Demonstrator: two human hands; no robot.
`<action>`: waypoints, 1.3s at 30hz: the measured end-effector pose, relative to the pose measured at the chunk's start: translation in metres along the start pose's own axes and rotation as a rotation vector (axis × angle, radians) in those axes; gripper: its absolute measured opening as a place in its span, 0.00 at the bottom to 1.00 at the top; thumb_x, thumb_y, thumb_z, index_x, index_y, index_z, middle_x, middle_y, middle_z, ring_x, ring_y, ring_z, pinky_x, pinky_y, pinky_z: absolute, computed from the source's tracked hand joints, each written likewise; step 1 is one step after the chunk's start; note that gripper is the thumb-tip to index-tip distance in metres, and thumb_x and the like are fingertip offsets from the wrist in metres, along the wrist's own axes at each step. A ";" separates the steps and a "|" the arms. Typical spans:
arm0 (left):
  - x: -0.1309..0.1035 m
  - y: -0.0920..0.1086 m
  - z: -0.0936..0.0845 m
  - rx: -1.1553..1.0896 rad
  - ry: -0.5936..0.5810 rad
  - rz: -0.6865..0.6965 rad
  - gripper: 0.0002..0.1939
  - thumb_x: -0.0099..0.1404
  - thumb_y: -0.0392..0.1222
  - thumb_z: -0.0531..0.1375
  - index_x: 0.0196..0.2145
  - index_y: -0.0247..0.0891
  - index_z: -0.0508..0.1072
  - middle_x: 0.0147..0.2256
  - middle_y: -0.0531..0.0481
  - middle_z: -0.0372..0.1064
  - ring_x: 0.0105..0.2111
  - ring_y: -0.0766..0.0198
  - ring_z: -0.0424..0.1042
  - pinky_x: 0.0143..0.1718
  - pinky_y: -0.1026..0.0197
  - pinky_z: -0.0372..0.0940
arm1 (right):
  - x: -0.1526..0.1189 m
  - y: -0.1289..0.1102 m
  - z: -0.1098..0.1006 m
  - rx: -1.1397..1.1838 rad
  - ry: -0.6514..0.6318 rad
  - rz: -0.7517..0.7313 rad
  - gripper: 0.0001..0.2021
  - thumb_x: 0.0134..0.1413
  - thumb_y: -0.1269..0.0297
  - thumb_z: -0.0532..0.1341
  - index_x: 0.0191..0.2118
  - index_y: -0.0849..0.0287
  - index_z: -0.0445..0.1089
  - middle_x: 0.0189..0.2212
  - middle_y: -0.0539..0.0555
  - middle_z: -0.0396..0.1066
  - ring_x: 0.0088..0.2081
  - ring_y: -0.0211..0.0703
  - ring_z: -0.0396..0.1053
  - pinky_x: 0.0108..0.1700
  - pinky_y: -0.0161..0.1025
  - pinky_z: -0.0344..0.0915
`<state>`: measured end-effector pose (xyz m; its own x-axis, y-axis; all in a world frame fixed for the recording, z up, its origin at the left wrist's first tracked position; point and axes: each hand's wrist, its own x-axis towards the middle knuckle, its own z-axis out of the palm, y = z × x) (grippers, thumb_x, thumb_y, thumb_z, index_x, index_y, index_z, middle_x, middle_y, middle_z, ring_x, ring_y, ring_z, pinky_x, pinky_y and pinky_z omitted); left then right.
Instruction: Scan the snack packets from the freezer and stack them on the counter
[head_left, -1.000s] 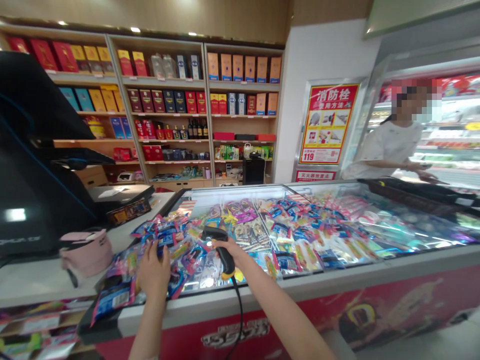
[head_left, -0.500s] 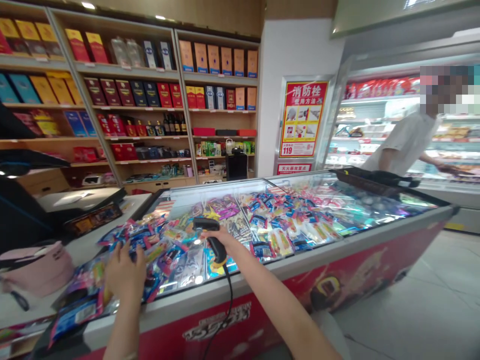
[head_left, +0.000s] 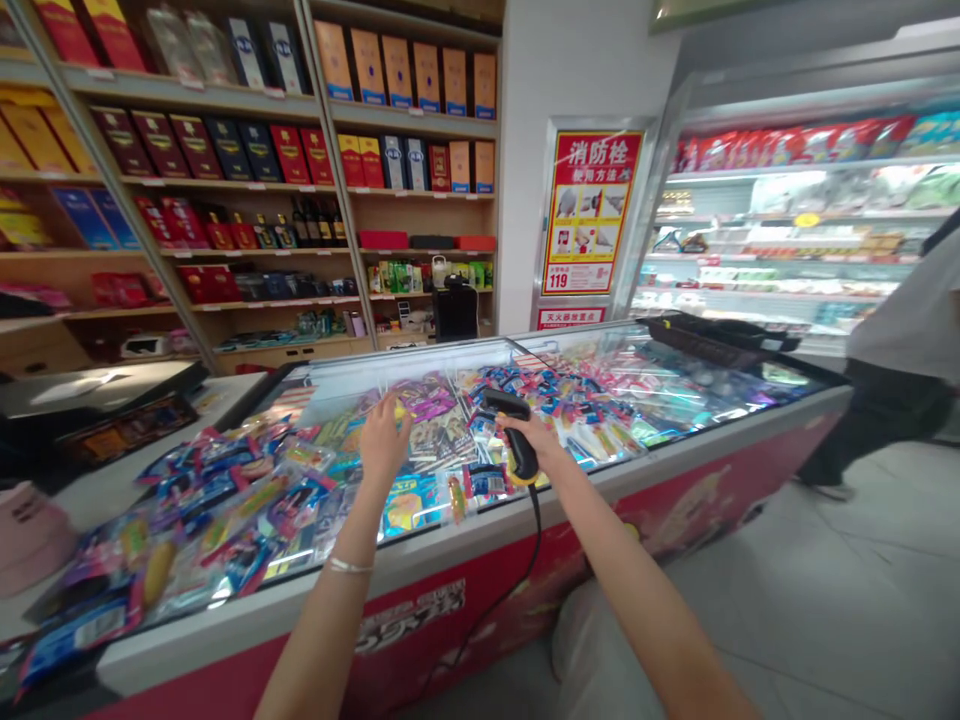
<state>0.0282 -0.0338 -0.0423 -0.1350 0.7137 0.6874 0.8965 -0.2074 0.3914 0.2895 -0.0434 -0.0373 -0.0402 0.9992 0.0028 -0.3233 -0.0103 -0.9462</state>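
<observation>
My right hand is wrapped round a black and yellow barcode scanner, its cable hanging down over the freezer's front. To its left, my left hand is raised over the freezer's glass top, fingers curled, with a small yellow bit showing at the fingertips; what it holds, if anything, cannot be made out. A packaged snack with a yellow-green item and a blue packet lie between the hands near the front edge. Many colourful packets are heaped on the left of the glass.
The long chest freezer has black trays at its far right end. At the left are a pink bag and a counter. Shelves of boxes stand behind. A person is at the right, by a lit cooler.
The view has turned right. My left hand has left the packet heap and moved right; the scanner has moved right too. The packaged snack and blue packet now lie between my hands. The person has moved.
</observation>
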 end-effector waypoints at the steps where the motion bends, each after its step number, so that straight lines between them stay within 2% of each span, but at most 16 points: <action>1: 0.002 0.010 0.011 -0.014 -0.061 0.028 0.22 0.67 0.45 0.49 0.56 0.35 0.64 0.56 0.39 0.64 0.56 0.51 0.64 0.55 0.52 0.60 | -0.002 -0.002 -0.011 -0.014 0.029 -0.001 0.14 0.33 0.67 0.72 0.30 0.62 0.69 0.18 0.49 0.71 0.16 0.33 0.64 0.18 0.31 0.63; 5: 0.011 0.039 0.055 -0.037 -0.300 0.063 0.23 0.68 0.44 0.49 0.59 0.37 0.61 0.54 0.38 0.66 0.51 0.51 0.69 0.49 0.53 0.64 | -0.009 -0.004 -0.044 -0.041 0.116 -0.010 0.16 0.32 0.67 0.73 0.29 0.60 0.68 0.16 0.47 0.69 0.16 0.34 0.65 0.17 0.31 0.63; 8: 0.014 0.052 0.086 -0.033 -0.420 0.035 0.24 0.68 0.44 0.50 0.59 0.36 0.60 0.53 0.37 0.67 0.51 0.51 0.69 0.49 0.54 0.63 | -0.012 0.000 -0.060 -0.038 0.128 -0.009 0.16 0.32 0.67 0.73 0.30 0.60 0.68 0.17 0.48 0.70 0.16 0.35 0.65 0.16 0.31 0.63; 11: 0.014 0.058 0.111 -0.055 -0.458 0.008 0.24 0.67 0.46 0.52 0.58 0.36 0.61 0.51 0.37 0.69 0.51 0.52 0.69 0.49 0.54 0.63 | -0.009 0.004 -0.070 -0.040 0.125 0.014 0.15 0.34 0.66 0.72 0.30 0.61 0.69 0.17 0.49 0.70 0.15 0.35 0.64 0.16 0.31 0.62; 16: 0.007 0.055 0.139 -0.067 -0.418 0.066 0.25 0.66 0.51 0.53 0.57 0.39 0.63 0.53 0.38 0.66 0.53 0.52 0.66 0.53 0.53 0.59 | 0.002 0.007 -0.082 -0.022 0.121 0.018 0.16 0.34 0.63 0.73 0.30 0.61 0.69 0.17 0.49 0.70 0.15 0.35 0.64 0.16 0.32 0.61; 20: 0.003 0.051 0.146 -0.037 -0.426 0.078 0.26 0.66 0.54 0.53 0.58 0.41 0.64 0.54 0.38 0.65 0.56 0.49 0.61 0.56 0.49 0.55 | 0.009 0.009 -0.088 0.014 0.111 -0.023 0.18 0.31 0.61 0.74 0.30 0.60 0.69 0.20 0.49 0.71 0.16 0.35 0.65 0.18 0.33 0.63; 24: 0.005 0.055 0.141 -0.016 -0.496 -0.004 0.22 0.63 0.54 0.56 0.52 0.42 0.69 0.53 0.40 0.66 0.56 0.45 0.60 0.53 0.46 0.55 | 0.014 0.013 -0.091 -0.014 0.111 -0.050 0.19 0.32 0.58 0.74 0.30 0.61 0.70 0.19 0.49 0.70 0.16 0.35 0.64 0.18 0.33 0.63; 27: 0.008 0.059 0.135 -0.065 -0.554 -0.053 0.21 0.60 0.52 0.60 0.48 0.40 0.69 0.46 0.42 0.71 0.53 0.45 0.63 0.51 0.46 0.57 | 0.018 0.016 -0.091 -0.046 0.108 -0.058 0.21 0.31 0.58 0.74 0.32 0.60 0.69 0.20 0.49 0.71 0.16 0.36 0.65 0.19 0.34 0.63; 30: 0.009 0.058 0.132 -0.231 -0.580 -0.103 0.22 0.55 0.48 0.64 0.45 0.38 0.66 0.36 0.46 0.72 0.43 0.51 0.71 0.45 0.52 0.61 | 0.019 0.017 -0.090 -0.079 0.105 -0.064 0.22 0.30 0.57 0.74 0.33 0.59 0.68 0.21 0.50 0.72 0.16 0.37 0.65 0.19 0.34 0.63; 32: 0.009 0.055 0.132 -0.371 -0.550 -0.138 0.23 0.53 0.44 0.65 0.45 0.38 0.64 0.33 0.49 0.71 0.36 0.55 0.73 0.39 0.57 0.63 | 0.018 0.016 -0.089 -0.092 0.111 -0.075 0.22 0.31 0.57 0.74 0.34 0.59 0.67 0.21 0.50 0.72 0.17 0.36 0.65 0.19 0.34 0.63; 35: 0.009 0.049 0.132 -0.542 -0.444 -0.196 0.26 0.50 0.40 0.67 0.45 0.39 0.64 0.32 0.50 0.71 0.33 0.58 0.73 0.36 0.59 0.63 | 0.015 0.015 -0.086 -0.124 0.116 -0.072 0.22 0.31 0.57 0.74 0.34 0.59 0.68 0.19 0.49 0.71 0.16 0.37 0.65 0.19 0.35 0.63; 39: 0.012 0.043 0.132 -0.704 -0.339 -0.327 0.29 0.45 0.42 0.70 0.45 0.39 0.66 0.32 0.50 0.72 0.31 0.60 0.72 0.34 0.60 0.64 | 0.013 0.014 -0.081 -0.155 0.117 -0.053 0.20 0.31 0.58 0.74 0.32 0.60 0.69 0.16 0.48 0.68 0.15 0.37 0.64 0.19 0.35 0.63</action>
<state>0.1205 0.0541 -0.0979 -0.1075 0.9491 0.2962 0.3469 -0.2434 0.9058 0.3607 -0.0272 -0.0766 0.0857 0.9960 0.0253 -0.1725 0.0398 -0.9842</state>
